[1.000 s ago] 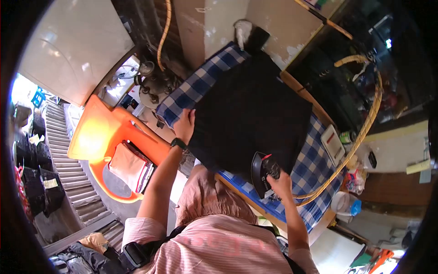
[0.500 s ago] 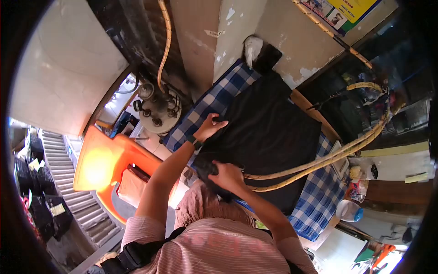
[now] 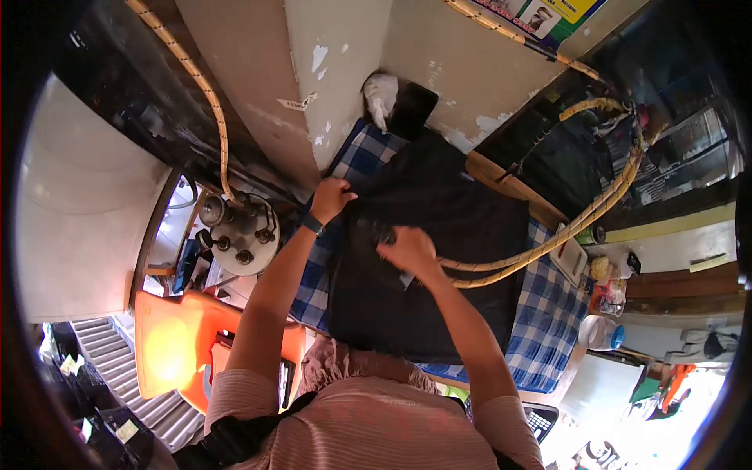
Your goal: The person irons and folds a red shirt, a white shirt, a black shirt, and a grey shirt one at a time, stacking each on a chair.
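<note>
A black cloth [image 3: 446, 196] lies spread over a blue-and-white checked cover [image 3: 540, 313]. At its upper left edge my left hand [image 3: 332, 199] is closed, pinching the fabric. My right hand [image 3: 410, 251], slightly blurred, is wrapped round the dark handle of what looks like an iron [image 3: 377, 232], over the left-middle part of the cloth. Two yellowish hoses [image 3: 540, 252] run from beside that hand to the upper right. The iron's base is mostly hidden by my hand and blends into the black fabric.
A round metal tank [image 3: 249, 239] with valves stands at the left, above an orange chair [image 3: 176, 337]. Behind the cover's far end are a wall corner and a dark object with white cloth [image 3: 381, 95]. A white tub with blue lid [image 3: 599, 332] sits at the right.
My left hand has gone from spread fingers to a pinch on the cloth's edge. My right hand has moved the iron away from my body, onto the cloth, which now lies flatter near me.
</note>
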A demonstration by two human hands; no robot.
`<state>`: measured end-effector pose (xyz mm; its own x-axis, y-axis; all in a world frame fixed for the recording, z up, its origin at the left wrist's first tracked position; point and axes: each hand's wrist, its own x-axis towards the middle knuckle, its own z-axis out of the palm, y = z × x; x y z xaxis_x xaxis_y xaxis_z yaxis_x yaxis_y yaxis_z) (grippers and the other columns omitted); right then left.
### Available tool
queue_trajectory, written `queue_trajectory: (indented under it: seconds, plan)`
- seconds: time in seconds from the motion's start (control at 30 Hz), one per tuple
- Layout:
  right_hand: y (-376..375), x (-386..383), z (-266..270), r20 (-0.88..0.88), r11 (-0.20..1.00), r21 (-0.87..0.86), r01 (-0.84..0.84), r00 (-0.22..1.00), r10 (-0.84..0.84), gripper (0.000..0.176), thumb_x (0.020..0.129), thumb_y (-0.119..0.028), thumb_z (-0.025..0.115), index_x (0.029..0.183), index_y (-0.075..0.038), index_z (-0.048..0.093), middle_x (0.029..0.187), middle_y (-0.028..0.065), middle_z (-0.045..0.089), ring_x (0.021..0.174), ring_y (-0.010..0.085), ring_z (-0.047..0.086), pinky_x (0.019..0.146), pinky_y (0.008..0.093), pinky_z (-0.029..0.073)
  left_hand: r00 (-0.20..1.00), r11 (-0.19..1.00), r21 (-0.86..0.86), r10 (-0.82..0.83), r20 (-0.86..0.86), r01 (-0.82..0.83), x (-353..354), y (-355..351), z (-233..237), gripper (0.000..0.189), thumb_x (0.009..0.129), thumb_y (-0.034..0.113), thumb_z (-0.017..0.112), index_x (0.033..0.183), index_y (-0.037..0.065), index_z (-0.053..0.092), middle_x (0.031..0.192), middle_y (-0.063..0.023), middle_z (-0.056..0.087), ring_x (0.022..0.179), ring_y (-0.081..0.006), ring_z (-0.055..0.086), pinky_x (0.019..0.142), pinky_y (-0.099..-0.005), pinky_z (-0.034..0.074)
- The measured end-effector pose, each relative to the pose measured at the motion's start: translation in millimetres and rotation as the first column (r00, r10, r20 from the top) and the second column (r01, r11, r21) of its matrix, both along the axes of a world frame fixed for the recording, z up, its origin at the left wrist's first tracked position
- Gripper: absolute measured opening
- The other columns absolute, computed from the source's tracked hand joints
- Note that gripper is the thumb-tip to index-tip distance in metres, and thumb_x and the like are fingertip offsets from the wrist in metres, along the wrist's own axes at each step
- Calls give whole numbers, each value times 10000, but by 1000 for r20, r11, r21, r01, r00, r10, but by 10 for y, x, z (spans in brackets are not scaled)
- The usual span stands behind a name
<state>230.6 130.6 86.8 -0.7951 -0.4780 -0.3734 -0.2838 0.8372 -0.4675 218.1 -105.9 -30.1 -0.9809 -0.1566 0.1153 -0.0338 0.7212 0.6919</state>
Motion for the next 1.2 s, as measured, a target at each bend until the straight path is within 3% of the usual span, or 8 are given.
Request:
queue_trajectory:
  seconds: [0.13, 0.27, 0.47, 0.6, 0.87, 0.97, 1.03, 1.2]
  plan:
    - [77, -356, -52, -96, 989, -69, 130, 986, -137, 422, 702, -368, 657, 914, -7, 699, 940, 231, 680, 874, 392, 660, 809, 458, 529, 997, 997, 22, 76, 13, -76, -69, 32, -152, 313, 782, 253, 774, 932, -1, 671, 695, -135, 643, 625, -242, 643, 589, -384, 501]
    - [364, 333, 103, -5, 995, -4, -102, 995, 102, 709, 698, -382, 681, 1267, -3, 492, 880, 245, 673, 867, 393, 664, 784, 460, 531, 995, 981, 168, 87, 51, -94, -82, 24, -231, 313, 801, 246, 758, 903, -4, 600, 666, -114, 623, 612, -216, 646, 568, -381, 491]
    - [658, 1371, 20, 116, 971, 67, -231, 968, 223, 681, 734, -420, 678, 1304, -81, 522, 854, 250, 676, 814, 402, 672, 737, 494, 549, 950, 956, -65, 274, -152, -286, 5, 306, -214, 181, 818, 145, 683, 899, 41, 558, 789, -196, 633, 819, -414, 611, 693, -488, 471]
    - [1382, 1250, 27, -14, 997, 17, 78, 997, -78, 501, 737, -405, 646, 1021, 7, 671, 811, 260, 665, 802, 405, 669, 721, 468, 549, 933, 959, 155, 270, -239, -237, 372, 392, -118, 295, 863, 100, 634, 1121, 22, 515, 1006, -214, 601, 852, -395, 605, 720, -467, 495]
    - [4250, 533, -465, 142, 550, -252, 796, 592, -793, 289, 755, -258, 704, 787, 19, 628, 500, 74, 555, 405, 165, 558, 387, 300, 459, 825, 776, -282, 541, -164, -565, 2256, 865, -323, 319, 935, 275, 564, 1063, -11, 506, 990, -207, 590, 868, -407, 569, 794, -475, 448]
    - [4708, 474, -291, 138, 533, -232, 814, 570, -810, 352, 783, -328, 720, 763, 6, 613, 651, 128, 602, 574, 225, 620, 509, 366, 504, 807, 757, -287, 571, -147, -588, 2637, 1149, -505, 327, 959, 321, 516, 988, -4, 513, 918, -199, 619, 836, -411, 572, 762, -489, 437]
    - [4811, 532, -260, -833, 741, 2, 672, 411, -371, 496, 789, -447, 703, 867, 37, 627, 1012, 220, 613, 922, 290, 610, 776, 428, 499, 788, 759, -216, 602, -128, -615, 2704, 1368, -469, 328, 967, 324, 502, 960, -3, 514, 896, -197, 627, 834, -412, 573, 763, -493, 433]
    - [3995, 1487, -553, -692, 735, 283, 617, 662, -289, 543, 912, -502, 504, 1003, 27, 591, 1140, 248, 522, 1104, 396, 470, 908, 509, 386, 758, 702, -327, 648, -77, -633, 2716, 1625, -298, 356, 983, 352, 471, 911, 6, 516, 838, -204, 630, 829, -422, 566, 747, -510, 428]
